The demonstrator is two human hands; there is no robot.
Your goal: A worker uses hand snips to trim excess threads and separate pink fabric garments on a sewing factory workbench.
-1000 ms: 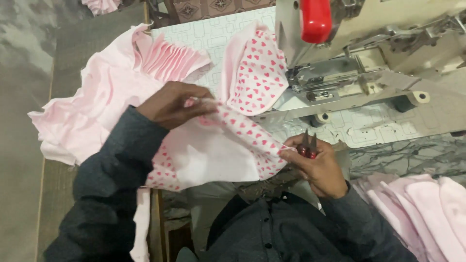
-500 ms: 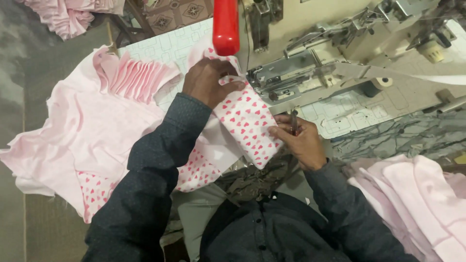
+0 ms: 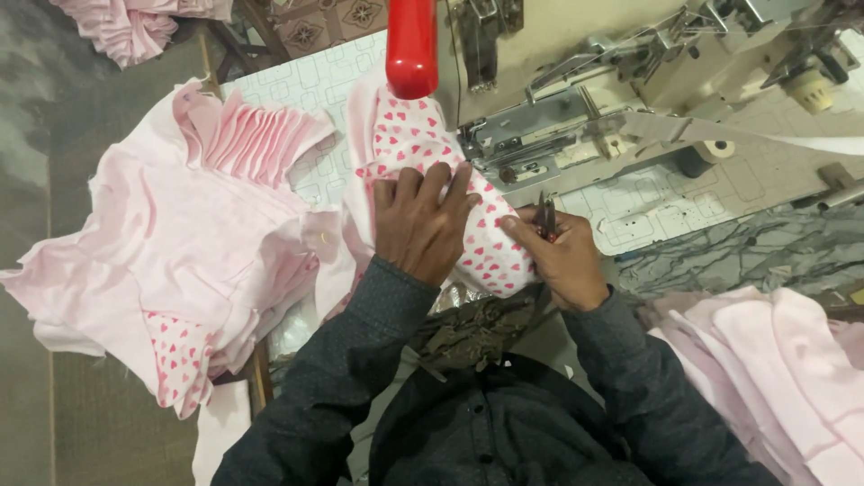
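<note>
While the left hand (image 3: 419,229) lies flat w/ fingers spread on the heart-print fabric piece (image 3: 409,144), we see the right hand (image 3: 560,256) closed around a small pair of thread snips (image 3: 546,216) at the cloth's right edge — blades pointing up toward the sewing machine (image 3: 576,126). The white fabric w/ red hearts sits on the patterned table (image 3: 657,202), running from just under the machine's red cylinder (image 3: 411,45) down toward our lap, pinned under the left palm. Left of it — touching its edge — lies a heap of pale pink garments (image 3: 162,243), some pleated, one showing a heart-print panel at the bottom. A second stack of pink pieces (image 3: 765,360) rests lower right, beside the right sleeve. More pink cloth shows top left, well apart from both hands.
</note>
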